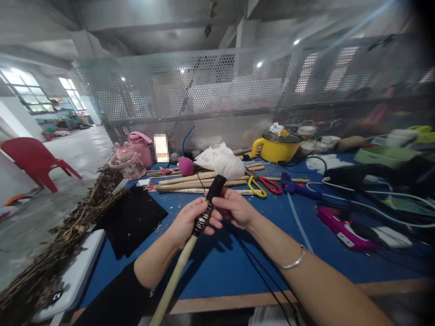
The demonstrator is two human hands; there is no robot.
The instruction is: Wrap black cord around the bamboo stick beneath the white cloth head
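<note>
My left hand (186, 219) is closed around a pale wooden stick (178, 269), which slants up and away from me. Its upper end is covered in black cloth (217, 184), with black cord (203, 220) wound round it and lighter gaps showing between the turns. Beside the top of the winding, the fingers of my right hand (236, 209) are pinched together at the cord. Two black strands (260, 262) trail from under that hand over the table's front edge. What lies exactly between the right fingertips is partly hidden.
Behind the hands on the blue table (272, 280) lie several wooden sticks (190, 182), scissors (258, 185), a white plastic bag (222, 160) and a yellow pot (278, 147). Black cloth (132, 219) and dried stems (74, 231) are at left; a glue gun (299, 185) and magenta power strip (345, 228) at right.
</note>
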